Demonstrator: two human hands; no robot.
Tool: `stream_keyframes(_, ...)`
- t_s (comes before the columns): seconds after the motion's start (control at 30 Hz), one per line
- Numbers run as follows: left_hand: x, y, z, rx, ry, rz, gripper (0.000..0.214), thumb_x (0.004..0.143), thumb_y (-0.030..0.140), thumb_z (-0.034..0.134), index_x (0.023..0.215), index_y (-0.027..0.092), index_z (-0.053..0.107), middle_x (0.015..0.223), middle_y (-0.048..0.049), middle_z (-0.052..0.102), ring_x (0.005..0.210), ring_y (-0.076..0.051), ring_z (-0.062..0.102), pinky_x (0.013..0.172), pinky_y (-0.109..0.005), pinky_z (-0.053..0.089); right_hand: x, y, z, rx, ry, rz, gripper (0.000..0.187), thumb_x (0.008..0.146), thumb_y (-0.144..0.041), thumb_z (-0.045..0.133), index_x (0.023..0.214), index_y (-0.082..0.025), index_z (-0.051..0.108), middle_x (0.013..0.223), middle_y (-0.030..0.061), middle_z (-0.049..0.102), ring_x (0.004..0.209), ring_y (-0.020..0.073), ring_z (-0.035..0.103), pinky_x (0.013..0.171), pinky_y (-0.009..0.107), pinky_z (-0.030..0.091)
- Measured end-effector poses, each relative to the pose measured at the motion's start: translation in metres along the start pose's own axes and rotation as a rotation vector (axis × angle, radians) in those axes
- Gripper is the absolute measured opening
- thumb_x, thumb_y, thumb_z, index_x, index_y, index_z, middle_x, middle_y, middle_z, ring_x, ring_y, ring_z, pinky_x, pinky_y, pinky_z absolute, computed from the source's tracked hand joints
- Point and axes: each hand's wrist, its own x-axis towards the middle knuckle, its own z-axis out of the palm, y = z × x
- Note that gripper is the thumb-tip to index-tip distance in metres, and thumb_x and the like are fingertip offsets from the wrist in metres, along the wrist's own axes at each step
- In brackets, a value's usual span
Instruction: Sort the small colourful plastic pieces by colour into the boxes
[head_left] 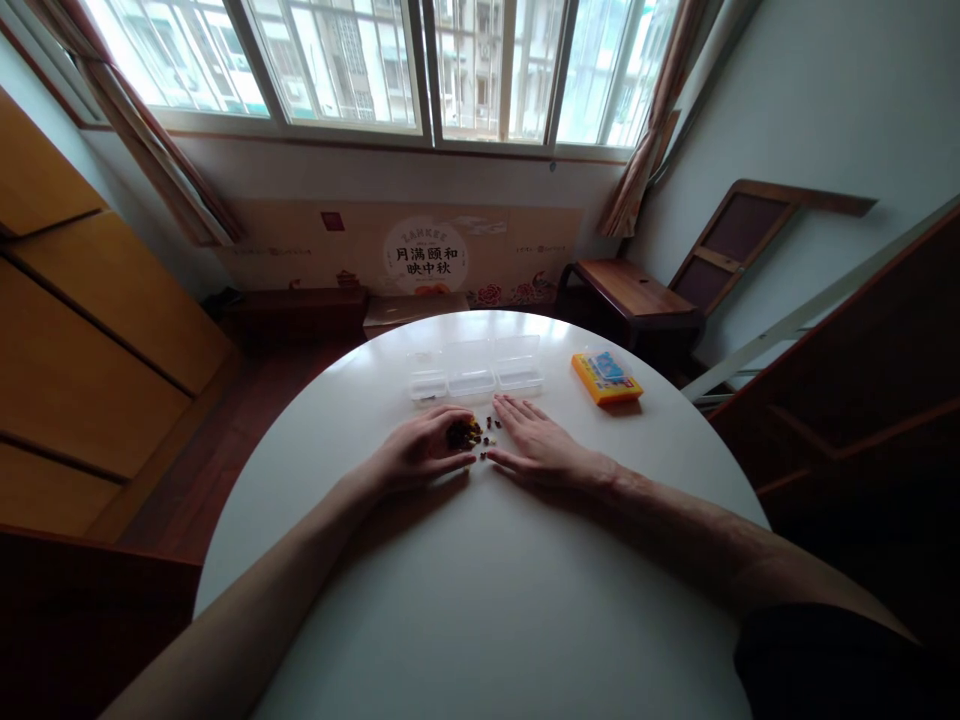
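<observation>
A small pile of dark and yellow pieces [463, 433], too small to name, lies on the white round table [487, 600]. My left hand [420, 447] rests on its side around the pile's left, fingers curved and thumb spread apart from them. It cups the pieces without closing on them. To the right, my right hand [536, 445] lies low with its fingers stretched out and thumb apart. Several loose pieces [489, 422] are scattered between the two hands. Just beyond the fingertips stands a clear plastic compartment box [472, 381], its lids raised.
An orange-yellow box [606, 380] with a small blue-and-clear packet [609, 366] on top sits at the table's right. Past the far edge are a cardboard box [412, 311] and a wooden stool [630, 288]. A folded wooden chair [739, 245] leans against the right wall.
</observation>
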Motion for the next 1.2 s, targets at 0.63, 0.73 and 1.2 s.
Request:
stream_keyframes(0.63,-0.004,-0.002,0.003,0.077,0.055,0.022,0.049,0.098,0.054,0.077,0.138,0.026,0.072,0.142,-0.0119,0.073,0.124,-0.031,0.074,0.11,-0.044,0.06,-0.028,0.12,-0.097,-0.315,0.625,0.595,0.07,0.091,-0.068,0.067,0.136,-0.015,0.061,0.136,0.0238,0.068,0.122,0.0441,0.063,0.108,0.06,0.052)
stream_keyframes(0.73,-0.003,-0.002,0.003,0.08,0.067,0.03,0.047,0.099,0.053,0.077,0.138,0.027,0.072,0.142,-0.0117,0.073,0.124,-0.03,0.074,0.11,-0.045,0.06,-0.037,0.137,-0.097,-0.263,0.59,0.6,0.066,0.092,-0.067,0.065,0.133,-0.016,0.063,0.13,0.0219,0.071,0.116,0.041,0.067,0.103,0.056,0.056)
stream_keyframes(1.2,0.005,0.015,0.009,-0.272,0.131,-0.093,0.065,0.097,0.055,0.08,0.15,0.022,0.063,0.144,-0.0143,0.072,0.132,-0.035,0.07,0.115,-0.05,0.058,-0.006,-0.026,-0.063,0.271,0.307,-0.148,0.04,0.104,-0.033,0.067,0.144,-0.029,0.064,0.145,0.0118,0.07,0.131,0.0307,0.07,0.113,0.05,0.06)
